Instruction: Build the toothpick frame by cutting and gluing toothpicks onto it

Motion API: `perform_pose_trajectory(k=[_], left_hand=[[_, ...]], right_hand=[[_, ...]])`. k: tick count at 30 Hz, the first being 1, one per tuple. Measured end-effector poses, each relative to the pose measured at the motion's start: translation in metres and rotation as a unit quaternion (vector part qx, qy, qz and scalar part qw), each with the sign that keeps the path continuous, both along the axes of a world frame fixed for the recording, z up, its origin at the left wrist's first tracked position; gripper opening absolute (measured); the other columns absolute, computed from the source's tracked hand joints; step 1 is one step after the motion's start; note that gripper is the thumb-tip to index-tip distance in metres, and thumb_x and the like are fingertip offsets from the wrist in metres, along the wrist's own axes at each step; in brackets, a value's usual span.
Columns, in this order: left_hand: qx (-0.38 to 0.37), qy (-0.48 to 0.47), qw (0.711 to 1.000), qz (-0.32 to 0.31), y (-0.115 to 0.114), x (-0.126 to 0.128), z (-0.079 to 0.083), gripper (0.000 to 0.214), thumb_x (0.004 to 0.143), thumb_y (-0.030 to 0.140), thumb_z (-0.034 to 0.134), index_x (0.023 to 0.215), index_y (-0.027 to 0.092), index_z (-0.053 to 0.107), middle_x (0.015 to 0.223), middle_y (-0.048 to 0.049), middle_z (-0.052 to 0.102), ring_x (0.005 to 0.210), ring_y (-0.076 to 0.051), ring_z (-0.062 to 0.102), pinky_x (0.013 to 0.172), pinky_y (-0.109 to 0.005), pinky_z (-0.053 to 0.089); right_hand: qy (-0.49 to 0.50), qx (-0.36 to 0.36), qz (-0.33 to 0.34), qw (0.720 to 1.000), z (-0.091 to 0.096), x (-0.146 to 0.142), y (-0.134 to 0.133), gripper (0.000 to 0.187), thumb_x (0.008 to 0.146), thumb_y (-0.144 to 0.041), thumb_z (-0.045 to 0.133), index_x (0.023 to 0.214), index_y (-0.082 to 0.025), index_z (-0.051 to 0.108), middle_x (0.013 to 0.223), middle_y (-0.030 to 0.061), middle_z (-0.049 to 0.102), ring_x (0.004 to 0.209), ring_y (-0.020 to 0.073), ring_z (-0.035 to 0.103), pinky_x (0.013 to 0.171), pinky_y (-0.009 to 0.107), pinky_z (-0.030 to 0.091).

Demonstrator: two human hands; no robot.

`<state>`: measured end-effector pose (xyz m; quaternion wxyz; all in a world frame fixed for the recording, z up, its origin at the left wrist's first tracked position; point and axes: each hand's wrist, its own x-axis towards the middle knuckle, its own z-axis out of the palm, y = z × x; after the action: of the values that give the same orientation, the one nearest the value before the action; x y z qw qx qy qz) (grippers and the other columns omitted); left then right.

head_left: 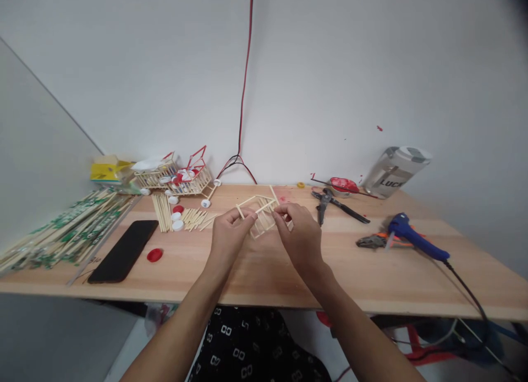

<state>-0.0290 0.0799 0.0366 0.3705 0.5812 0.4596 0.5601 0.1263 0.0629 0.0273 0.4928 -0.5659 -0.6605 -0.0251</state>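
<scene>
Both hands pinch the stick frame (259,214) above the bench's (264,272) middle, left hand (228,236) at its left end, right hand (300,236) opposite.

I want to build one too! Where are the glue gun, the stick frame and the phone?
glue gun (416,239), head view, blue body.
stick frame (263,222), head view, slatted side.
phone (124,251), head view, screen middle.

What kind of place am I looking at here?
Probably a home craft bench: a pale wooden tabletop holds a blue hot-glue gun and bundles of green-wrapped wooden chopsticks, while the left hand and right hand grip a pale wooden stick frame.
</scene>
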Motion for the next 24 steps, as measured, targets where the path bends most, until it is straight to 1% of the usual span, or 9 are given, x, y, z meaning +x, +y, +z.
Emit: perform_pose_trajectory(k=[4, 9, 12, 20, 24], left_hand=[[-0.006, -0.008, 1.0, 0.002, 0.0005, -0.0005, 0.0001, 0.014, 0.072, 0.03, 0.069, 0.072, 0.016, 0.071, 0.085, -0.0047, 0.073, 0.085, -0.022, 0.065, 0.08, -0.032, 0.047], [-0.01, -0.013, 1.0, 0.007, 0.0002, -0.0003, 0.002, 0.014, 0.072, 0.029, 0.07, 0.071, 0.016, 0.072, 0.086, -0.0054, 0.073, 0.088, -0.022, 0.066, 0.084, -0.032, 0.047], [-0.014, -0.013, 1.0, 0.004, 0.0003, -0.0006, 0.0026, 0.014, 0.072, 0.029, 0.07, 0.071, 0.016, 0.072, 0.087, -0.0054, 0.073, 0.089, -0.022, 0.066, 0.083, -0.032, 0.047], [-0.011, -0.033, 0.999, -0.002, 0.0043, -0.0026, -0.0009, 0.013, 0.072, 0.029, 0.071, 0.069, 0.016, 0.071, 0.086, -0.0046, 0.073, 0.088, -0.021, 0.066, 0.083, -0.031, 0.047], [-0.018, -0.037, 0.999, -0.004, 0.0052, -0.0029, -0.0028, 0.015, 0.072, 0.031, 0.071, 0.072, 0.015, 0.072, 0.085, -0.0048, 0.073, 0.087, -0.021, 0.065, 0.082, -0.031, 0.047]], right_hand=[[-0.008, 0.001, -0.008, 1.0, -0.0014, -0.0029, 0.001, 0.01, 0.09, -0.027, 0.055, 0.085, -0.021, 0.061, 0.084, 0.0037, 0.068, 0.078, 0.0192, 0.057, 0.074, 0.031, 0.042], [-0.026, 0.001, -0.017, 1.0, -0.0002, -0.0056, 0.0016, 0.008, 0.09, -0.025, 0.055, 0.085, -0.021, 0.061, 0.084, 0.0039, 0.068, 0.079, 0.0198, 0.057, 0.073, 0.031, 0.041], [-0.032, 0.002, -0.018, 0.999, 0.0004, -0.0072, 0.0016, 0.008, 0.09, -0.025, 0.056, 0.085, -0.021, 0.061, 0.085, 0.0038, 0.068, 0.08, 0.0194, 0.057, 0.073, 0.03, 0.041], [-0.051, 0.005, -0.026, 0.998, 0.0002, -0.0092, 0.0033, 0.008, 0.089, -0.023, 0.055, 0.083, -0.021, 0.059, 0.083, 0.003, 0.067, 0.078, 0.0191, 0.055, 0.07, 0.03, 0.038], [-0.059, 0.0, -0.03, 0.998, 0.0, -0.0094, 0.0045, 0.008, 0.089, -0.025, 0.055, 0.083, -0.021, 0.058, 0.082, 0.003, 0.066, 0.076, 0.0188, 0.055, 0.068, 0.029, 0.038]])
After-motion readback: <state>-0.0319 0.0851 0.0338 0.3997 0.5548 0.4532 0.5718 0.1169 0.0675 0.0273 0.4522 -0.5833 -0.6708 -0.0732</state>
